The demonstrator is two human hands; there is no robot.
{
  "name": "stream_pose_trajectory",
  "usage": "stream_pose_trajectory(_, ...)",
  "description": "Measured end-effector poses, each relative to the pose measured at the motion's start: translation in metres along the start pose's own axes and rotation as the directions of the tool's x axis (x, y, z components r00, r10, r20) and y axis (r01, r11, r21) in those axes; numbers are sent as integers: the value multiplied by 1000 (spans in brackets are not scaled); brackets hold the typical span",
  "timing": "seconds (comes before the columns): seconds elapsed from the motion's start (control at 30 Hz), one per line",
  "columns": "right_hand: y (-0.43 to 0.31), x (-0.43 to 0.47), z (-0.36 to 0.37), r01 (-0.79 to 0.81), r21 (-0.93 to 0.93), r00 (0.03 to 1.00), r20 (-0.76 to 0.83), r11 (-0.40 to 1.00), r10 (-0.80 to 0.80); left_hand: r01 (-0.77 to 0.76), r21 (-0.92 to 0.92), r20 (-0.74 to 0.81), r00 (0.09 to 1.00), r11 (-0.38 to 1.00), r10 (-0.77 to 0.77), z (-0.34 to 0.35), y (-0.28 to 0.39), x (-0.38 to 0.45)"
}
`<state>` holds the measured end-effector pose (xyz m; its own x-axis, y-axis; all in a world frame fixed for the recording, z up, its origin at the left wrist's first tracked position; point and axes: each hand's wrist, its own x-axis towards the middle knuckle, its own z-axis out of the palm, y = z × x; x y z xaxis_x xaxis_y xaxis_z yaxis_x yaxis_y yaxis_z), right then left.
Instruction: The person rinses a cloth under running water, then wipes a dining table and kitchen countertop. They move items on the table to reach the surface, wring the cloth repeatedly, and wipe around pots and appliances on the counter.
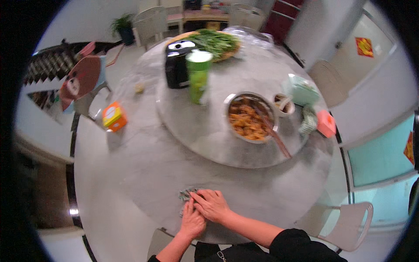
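My left hand [193,221] and my right hand [212,204] meet at the near edge of a grey marble-patterned round table [157,183]. Under and beside their fingers lies a small patterned cloth or crumpled piece [187,194], partly hidden by both hands. Whether the fingers grip it or only press on it cannot be told. On the round turntable [209,144] ahead stands a steel bowl [230,127] of orange-brown food, with reddish chopsticks [281,144] leaning out over its rim.
The turntable also bears a green tumbler [199,78], a black appliance [175,70], a basket of green leaves [216,42], a cup [284,104] and a pale green box [302,90]. An orange-yellow box [114,117] stands left, a pink box [326,123] right. Chairs [350,226] surround the table.
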<state>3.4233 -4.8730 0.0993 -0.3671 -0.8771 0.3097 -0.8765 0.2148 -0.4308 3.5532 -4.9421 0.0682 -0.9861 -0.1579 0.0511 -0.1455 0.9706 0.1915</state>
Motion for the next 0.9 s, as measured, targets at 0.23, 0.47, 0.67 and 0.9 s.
stream_pose_trajectory(0.23, 140, -128, -112, -401, -225, 916, -135, 888, 379, -392, -194, 88, 906, 900, 413, 25, 158, 134)
stream_pose_trajectory(0.47, 194, -241, -180, -690, -290, 720, -367, 663, 588, -623, -176, 128, 753, 762, 646, 58, 298, 191)
stream_pose_trajectory(0.67, 151, -280, -177, -640, -233, 758, -343, 732, 554, -643, -186, 137, 732, 743, 667, 55, 306, 130)
stream_pose_trajectory(0.9, 219, -230, -187, -655, -210, 740, -369, 725, 562, -549, -188, 78, 818, 814, 570, 72, 304, 210)
